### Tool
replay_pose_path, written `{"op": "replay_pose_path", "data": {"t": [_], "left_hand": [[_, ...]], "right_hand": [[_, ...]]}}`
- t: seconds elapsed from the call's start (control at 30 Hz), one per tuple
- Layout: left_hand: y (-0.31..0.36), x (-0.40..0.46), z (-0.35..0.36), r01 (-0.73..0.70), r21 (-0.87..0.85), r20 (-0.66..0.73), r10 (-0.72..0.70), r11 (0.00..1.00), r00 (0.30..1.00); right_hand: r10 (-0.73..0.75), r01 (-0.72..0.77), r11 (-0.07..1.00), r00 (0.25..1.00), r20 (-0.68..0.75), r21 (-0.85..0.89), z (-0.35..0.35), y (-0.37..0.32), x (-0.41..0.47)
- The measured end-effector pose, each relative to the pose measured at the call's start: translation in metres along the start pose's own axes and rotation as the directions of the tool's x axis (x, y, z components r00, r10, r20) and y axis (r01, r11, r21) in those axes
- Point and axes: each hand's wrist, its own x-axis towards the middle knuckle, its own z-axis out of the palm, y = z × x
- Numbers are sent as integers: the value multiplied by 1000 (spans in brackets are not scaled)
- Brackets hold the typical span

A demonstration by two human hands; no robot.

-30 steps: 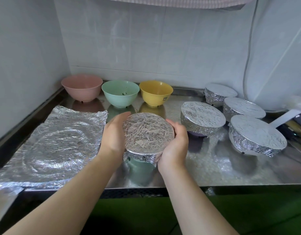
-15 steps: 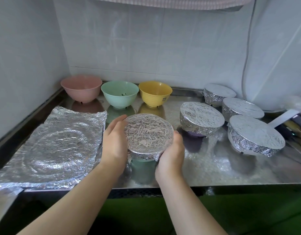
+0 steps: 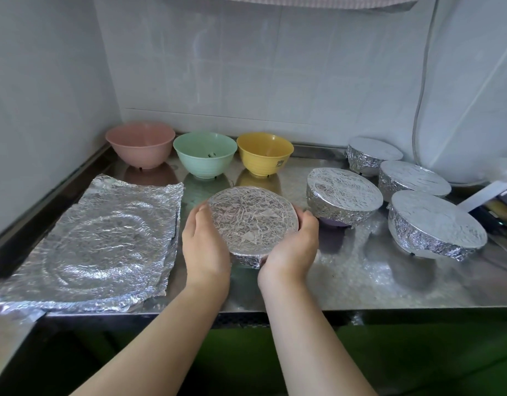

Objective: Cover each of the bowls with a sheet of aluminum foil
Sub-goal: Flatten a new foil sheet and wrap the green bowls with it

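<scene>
A foil-covered bowl (image 3: pixel 252 221) sits at the middle of the steel counter (image 3: pixel 346 281). My left hand (image 3: pixel 204 247) cups its left side and my right hand (image 3: pixel 289 250) cups its right side, fingers curled against the foil edge. Three uncovered bowls stand in a row at the back: pink (image 3: pixel 140 148), green (image 3: pixel 205 154) and yellow (image 3: pixel 265 152). Several foil-covered bowls stand to the right, the nearest one (image 3: pixel 343 200) close to my right hand. A stack of crinkled foil sheets (image 3: pixel 98 241) lies flat on the left.
Tiled walls close in the back and left. A white appliance with a cable (image 3: pixel 475 95) stands at the back right, and utensils (image 3: pixel 498 207) lie at the right edge. The counter's front edge runs just below my wrists.
Both hands have slid lower round the covered bowl's rim, the right hand moving toward its near side. The bowl has stayed in place.
</scene>
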Motion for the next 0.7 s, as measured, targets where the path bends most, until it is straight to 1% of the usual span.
{"op": "replay_pose_path", "data": {"t": [0.13,0.23,0.33,0.47,0.6,0.7], "left_hand": [[-2,-1,5,35,-132,-24,-38,991,999],[-3,1,5,55,-135,-18,-58,989,998],[3,0,-1,9,-46,28,-8,999,1000],[8,-6,-11,-162,118,77,154,980,985],[1,-12,-17,-306,319,222,243,897,944],[-2,-13,-23,-379,383,316,266,843,911]], "right_hand": [[-12,13,999,1000,-24,43,0,5,1],[-86,85,996,996,-9,-30,-5,9,0],[-125,133,979,990,61,-154,-13,10,4],[-176,206,940,976,130,-273,-16,-6,4],[-198,257,889,962,189,-378,-16,-9,-5],[-175,218,903,974,146,-370,-19,1,-6]]}}
